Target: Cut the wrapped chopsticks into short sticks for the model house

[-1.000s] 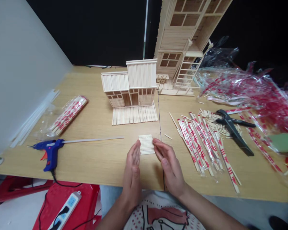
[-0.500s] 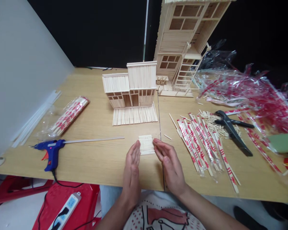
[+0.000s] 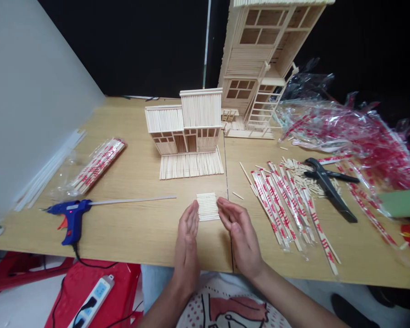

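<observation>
A small panel of short wooden sticks laid side by side (image 3: 207, 207) lies flat on the table in front of me. My left hand (image 3: 187, 237) stands on edge at its left side, fingers stretched out and held together. At its right side is my right hand (image 3: 241, 232), fingers extended and slightly bent, the tips at the panel's edge. Neither hand grasps anything; whether the fingertips press on the sticks I cannot tell. Just beyond stands a small stick-built house (image 3: 186, 125) with a slatted porch. One loose short stick (image 3: 238, 195) lies right of the panel.
Left are a blue glue gun (image 3: 72, 216) with a long glue stick, a pack of chopsticks (image 3: 99, 166) and white glue sticks (image 3: 49, 168). Right lie wrapped chopsticks (image 3: 283, 205), black cutters (image 3: 330, 189) and plastic wrappers (image 3: 355, 132). A taller stick house (image 3: 256, 68) stands behind. A power strip (image 3: 94, 300) rests on a red stool.
My hands stay at the two sides of the panel with hardly any motion. The view has shifted slightly, and a dark shoe shows more clearly at the lower right.
</observation>
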Action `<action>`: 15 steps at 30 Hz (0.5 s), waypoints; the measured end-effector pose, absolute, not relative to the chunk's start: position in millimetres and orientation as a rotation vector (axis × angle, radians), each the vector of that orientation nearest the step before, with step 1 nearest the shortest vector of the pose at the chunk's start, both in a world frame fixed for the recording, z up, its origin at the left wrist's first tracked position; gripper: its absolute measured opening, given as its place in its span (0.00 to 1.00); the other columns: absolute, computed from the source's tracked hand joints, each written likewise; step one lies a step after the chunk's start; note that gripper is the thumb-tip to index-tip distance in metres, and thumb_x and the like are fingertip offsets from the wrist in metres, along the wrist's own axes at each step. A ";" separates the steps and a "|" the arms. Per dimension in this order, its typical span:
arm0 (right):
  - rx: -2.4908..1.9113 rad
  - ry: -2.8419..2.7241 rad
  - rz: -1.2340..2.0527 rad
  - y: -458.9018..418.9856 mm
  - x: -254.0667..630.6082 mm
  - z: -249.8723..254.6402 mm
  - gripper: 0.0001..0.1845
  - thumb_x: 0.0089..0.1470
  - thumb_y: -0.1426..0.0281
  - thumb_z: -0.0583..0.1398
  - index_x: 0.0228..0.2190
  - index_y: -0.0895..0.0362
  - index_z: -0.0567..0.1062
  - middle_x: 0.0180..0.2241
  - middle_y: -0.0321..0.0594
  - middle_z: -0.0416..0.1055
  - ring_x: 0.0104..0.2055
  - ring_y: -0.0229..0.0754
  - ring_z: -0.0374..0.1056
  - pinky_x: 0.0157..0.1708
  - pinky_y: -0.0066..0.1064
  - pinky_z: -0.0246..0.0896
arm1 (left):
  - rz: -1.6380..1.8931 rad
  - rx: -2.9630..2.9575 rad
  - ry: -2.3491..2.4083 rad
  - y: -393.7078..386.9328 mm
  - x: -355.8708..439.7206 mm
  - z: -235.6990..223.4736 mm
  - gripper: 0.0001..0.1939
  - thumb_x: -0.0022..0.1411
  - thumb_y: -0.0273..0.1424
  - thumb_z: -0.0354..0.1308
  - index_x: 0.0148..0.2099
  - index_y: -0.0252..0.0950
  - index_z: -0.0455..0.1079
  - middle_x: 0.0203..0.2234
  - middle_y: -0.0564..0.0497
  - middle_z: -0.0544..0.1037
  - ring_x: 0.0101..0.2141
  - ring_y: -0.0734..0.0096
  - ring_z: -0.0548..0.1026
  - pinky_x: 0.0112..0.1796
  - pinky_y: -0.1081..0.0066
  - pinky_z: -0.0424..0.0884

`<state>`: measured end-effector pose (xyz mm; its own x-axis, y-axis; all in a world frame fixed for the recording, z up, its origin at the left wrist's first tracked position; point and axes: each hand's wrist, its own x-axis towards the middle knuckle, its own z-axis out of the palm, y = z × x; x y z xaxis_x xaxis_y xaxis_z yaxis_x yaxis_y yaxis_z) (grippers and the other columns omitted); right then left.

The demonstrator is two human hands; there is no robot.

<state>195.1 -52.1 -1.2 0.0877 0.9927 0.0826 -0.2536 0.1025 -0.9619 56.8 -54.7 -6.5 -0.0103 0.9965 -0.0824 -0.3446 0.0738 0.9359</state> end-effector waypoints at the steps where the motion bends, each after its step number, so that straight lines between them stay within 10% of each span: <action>1: -0.986 -1.013 1.205 -52.2 195.2 -1.2 0.17 0.69 0.64 0.51 0.57 0.47 0.67 0.64 0.44 0.60 0.69 0.49 0.54 0.68 0.52 0.50 | 1.321 0.885 0.988 -54.7 56.8 -6.5 0.31 0.69 0.50 0.49 0.68 0.44 0.57 0.69 0.45 0.59 0.68 0.59 0.56 0.68 0.56 0.51; 15: -0.985 -0.835 1.195 -46.0 194.0 -1.8 0.15 0.68 0.62 0.52 0.53 0.49 0.70 0.60 0.44 0.65 0.66 0.47 0.59 0.68 0.53 0.49 | 1.340 0.904 1.025 -52.1 59.9 -3.8 0.31 0.69 0.53 0.46 0.67 0.42 0.56 0.69 0.42 0.58 0.68 0.59 0.57 0.68 0.56 0.52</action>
<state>194.0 -46.0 -1.8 0.1844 0.9827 0.0146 -0.3515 0.0798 -0.9328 59.9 -52.1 -3.8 -0.0383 0.9973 -0.0621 -0.3215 0.0465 0.9458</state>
